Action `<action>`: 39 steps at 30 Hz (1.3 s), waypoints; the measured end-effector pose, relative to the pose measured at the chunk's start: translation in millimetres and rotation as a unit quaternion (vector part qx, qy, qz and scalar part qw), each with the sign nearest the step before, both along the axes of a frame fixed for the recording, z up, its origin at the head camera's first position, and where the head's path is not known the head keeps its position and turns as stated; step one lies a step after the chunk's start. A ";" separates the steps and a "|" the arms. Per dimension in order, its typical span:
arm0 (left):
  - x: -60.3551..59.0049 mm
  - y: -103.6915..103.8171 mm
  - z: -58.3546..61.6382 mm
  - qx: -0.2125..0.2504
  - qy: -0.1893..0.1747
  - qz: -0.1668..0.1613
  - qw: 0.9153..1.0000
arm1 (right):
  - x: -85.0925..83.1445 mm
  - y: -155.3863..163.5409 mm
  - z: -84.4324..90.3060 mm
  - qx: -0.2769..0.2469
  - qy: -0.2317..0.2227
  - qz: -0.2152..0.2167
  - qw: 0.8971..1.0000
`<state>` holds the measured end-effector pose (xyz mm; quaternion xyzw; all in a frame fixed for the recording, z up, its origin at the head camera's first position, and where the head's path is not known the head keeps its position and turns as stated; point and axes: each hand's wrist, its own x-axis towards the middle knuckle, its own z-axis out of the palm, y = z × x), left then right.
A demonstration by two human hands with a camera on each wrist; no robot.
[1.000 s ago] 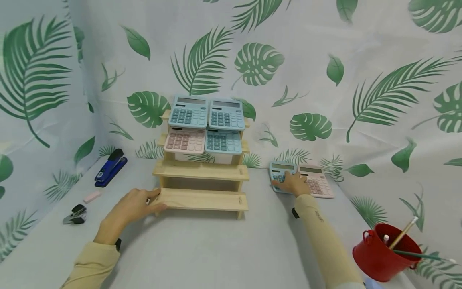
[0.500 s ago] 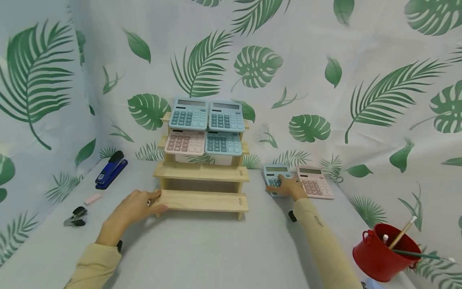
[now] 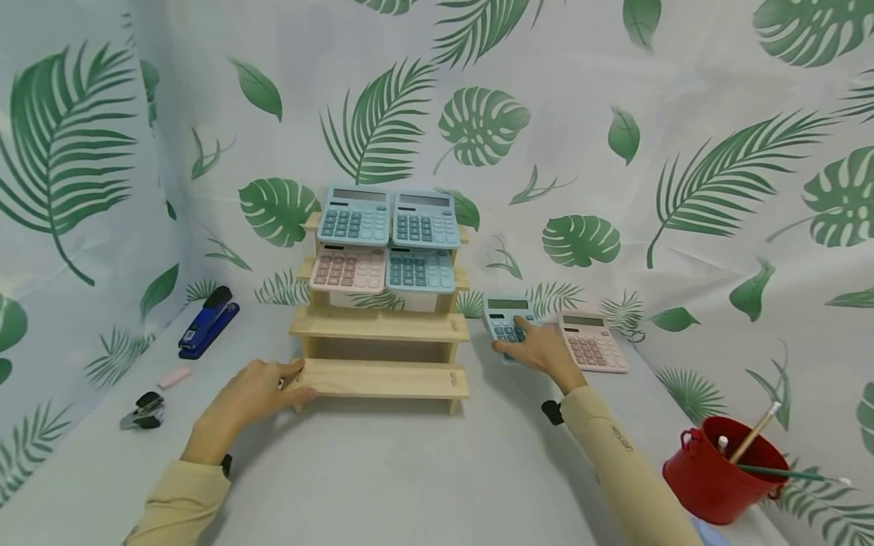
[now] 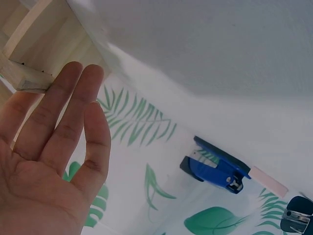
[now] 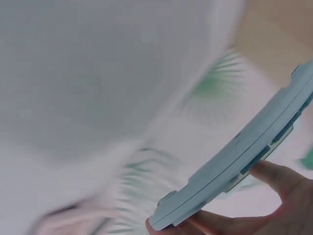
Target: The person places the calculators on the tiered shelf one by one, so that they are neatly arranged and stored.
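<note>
Your right hand (image 3: 539, 350) grips a blue calculator (image 3: 504, 317), lifted just right of the wooden tiered stand (image 3: 382, 326); the blurred wrist view suggests fingers underneath. Your left hand (image 3: 256, 390), fingers straight, steadies the lowest step's left end. Keep that brace and tilt the calculator to match the four already resting above.

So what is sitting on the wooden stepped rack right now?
The wooden rack holds four calculators on its two upper steps: three blue, one pink. Both lower steps are bare; the left hand touches the lowest. Behind the calculators is hidden.
</note>
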<state>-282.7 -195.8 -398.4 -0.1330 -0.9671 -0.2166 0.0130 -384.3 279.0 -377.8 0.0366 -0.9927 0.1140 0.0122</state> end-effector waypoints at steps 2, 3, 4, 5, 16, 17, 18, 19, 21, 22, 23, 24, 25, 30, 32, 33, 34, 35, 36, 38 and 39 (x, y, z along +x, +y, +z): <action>0.3 -1.5 1.3 0.001 0.000 0.000 1.000 | 12.5 -8.9 11.9 0.002 0.021 0.017 1.000; 0.4 -2.4 2.0 0.002 -0.002 0.002 1.000 | 19.6 -14.1 18.2 0.005 0.032 0.027 0.999; 0.4 -3.3 2.6 0.002 0.000 0.002 1.000 | 27.4 -19.6 24.7 0.004 0.039 0.036 0.999; 0.4 -4.3 3.0 0.002 -0.001 0.004 1.000 | 35.4 -25.6 30.5 0.004 0.044 0.043 0.998; -0.8 -7.8 1.7 -0.001 0.011 0.002 1.000 | 86.5 -85.4 54.0 0.005 0.038 0.139 0.990; -1.1 -7.3 1.4 -0.001 0.014 0.001 1.000 | 87.0 -90.0 52.8 0.008 0.039 0.140 0.989; -1.3 -7.0 1.3 -0.003 0.017 -0.002 1.000 | 87.0 -94.3 51.5 0.012 0.042 0.141 0.989; -1.4 -6.2 1.2 -0.002 0.017 -0.003 1.000 | 86.6 -98.5 50.1 0.017 0.045 0.141 0.989; -1.6 -5.1 1.3 -0.002 0.016 -0.005 1.000 | 84.4 -106.4 47.1 0.028 0.054 0.143 0.988; -1.5 -4.6 1.1 -0.003 0.019 -0.007 1.000 | 83.6 -110.5 46.6 0.029 0.059 0.144 0.987; -1.3 -4.2 1.1 -0.004 0.018 -0.008 1.000 | 82.8 -115.0 46.6 0.031 0.061 0.143 0.987; -1.2 -3.7 1.1 -0.003 0.015 -0.007 1.000 | 81.6 -119.4 46.5 0.030 0.063 0.143 0.987; -1.1 -3.2 0.9 -0.001 0.013 -0.006 1.000 | 80.3 -123.8 46.4 0.031 0.067 0.143 0.987; -1.0 -2.0 -1.0 -0.003 0.019 -0.003 1.000 | 71.6 -145.2 41.3 0.025 0.091 0.136 0.986; -0.7 -1.5 -1.6 -0.002 0.021 -0.003 1.000 | 67.9 -154.0 38.5 0.024 0.099 0.129 0.986; -0.6 -1.4 -1.8 0.000 0.020 -0.002 1.000 | 66.3 -158.7 37.6 0.021 0.102 0.124 0.987; -0.4 -1.2 -1.8 0.001 0.020 -0.002 1.000 | 64.9 -163.7 36.9 0.020 0.103 0.117 0.988; -0.2 -1.0 -1.7 0.003 0.021 -0.002 1.000 | 63.3 -168.8 36.4 0.021 0.105 0.109 0.988; -0.1 -0.9 -1.8 0.005 0.021 -0.002 1.000 | 61.8 -174.1 36.1 0.024 0.102 0.099 0.990; -0.3 -0.8 -1.7 0.009 0.023 -0.002 1.000 | 59.8 -184.9 36.2 0.032 0.092 0.080 0.992; -0.6 -0.7 -1.7 0.009 0.023 -0.002 1.000 | 58.7 -190.3 36.4 0.037 0.088 0.074 0.993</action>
